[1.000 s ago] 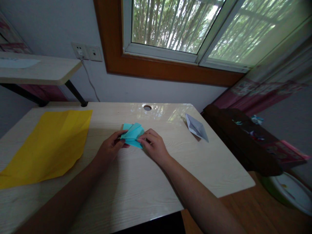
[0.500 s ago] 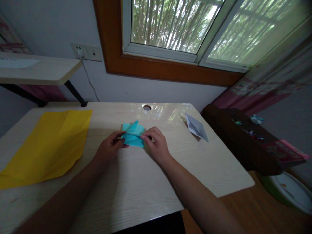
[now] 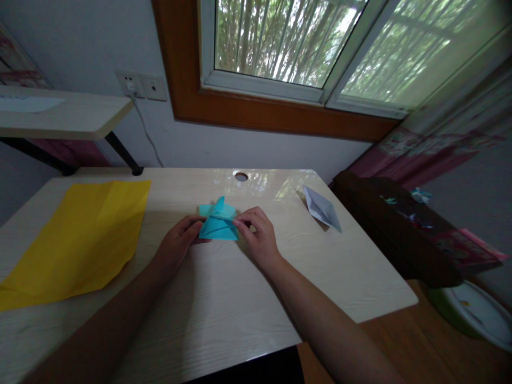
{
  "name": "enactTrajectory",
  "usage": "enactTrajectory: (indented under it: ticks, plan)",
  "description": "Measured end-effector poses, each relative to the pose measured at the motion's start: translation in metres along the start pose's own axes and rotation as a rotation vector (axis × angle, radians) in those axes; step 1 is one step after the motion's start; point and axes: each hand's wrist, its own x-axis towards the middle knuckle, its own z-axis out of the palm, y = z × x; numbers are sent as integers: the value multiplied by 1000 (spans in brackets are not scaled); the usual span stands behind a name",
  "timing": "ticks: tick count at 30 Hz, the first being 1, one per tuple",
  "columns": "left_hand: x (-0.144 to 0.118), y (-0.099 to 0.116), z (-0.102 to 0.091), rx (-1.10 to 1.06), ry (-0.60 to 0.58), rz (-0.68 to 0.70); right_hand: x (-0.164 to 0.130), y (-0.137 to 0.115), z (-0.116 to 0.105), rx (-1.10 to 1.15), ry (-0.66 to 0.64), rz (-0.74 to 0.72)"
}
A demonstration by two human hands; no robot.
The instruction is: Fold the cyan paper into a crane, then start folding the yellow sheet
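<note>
"In the head view, how is the blue paper [image 3: 220, 229] held?"

"Over the middle of the desk [image 3: 240, 304], its left edge is pinched by the left hand [image 3: 180, 240], its right edge by the right hand [image 3: 259, 234]; both grips are nearly closed."

"And how is the fold best handled?"

"The left edge should be steadied, the raised flap [image 3: 220, 205] eased gently."

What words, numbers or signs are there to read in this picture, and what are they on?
None can be read anywhere.
White flat paper on the pale wooden shelf, upper left: faint marks, too small and blurred to tell if they are writing.
Folded turquoise paper between the hands: no writing shows.
Large yellow sheet: no writing shows.
Folded grey-white paper: no writing shows.
</note>
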Motion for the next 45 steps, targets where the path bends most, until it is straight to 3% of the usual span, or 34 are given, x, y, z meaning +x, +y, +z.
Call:
enactTrajectory:
  ticks: [17,29,34,39,45]
  plan:
    - [0,-6,-1,51,-91,-21,-1,-3,-3,-9,92,63]
    - [3,-13,-3,17,-99,3,-5,10,2,145,197,258]
    - [1,-15,-3,89,-133,32,-5,13,4,152,168,313]
    - [-3,-16,0,147,-195,69,-2,10,1,10,117,210]
    - [-6,-25,2,311,-187,235,2,10,-4,88,21,61]
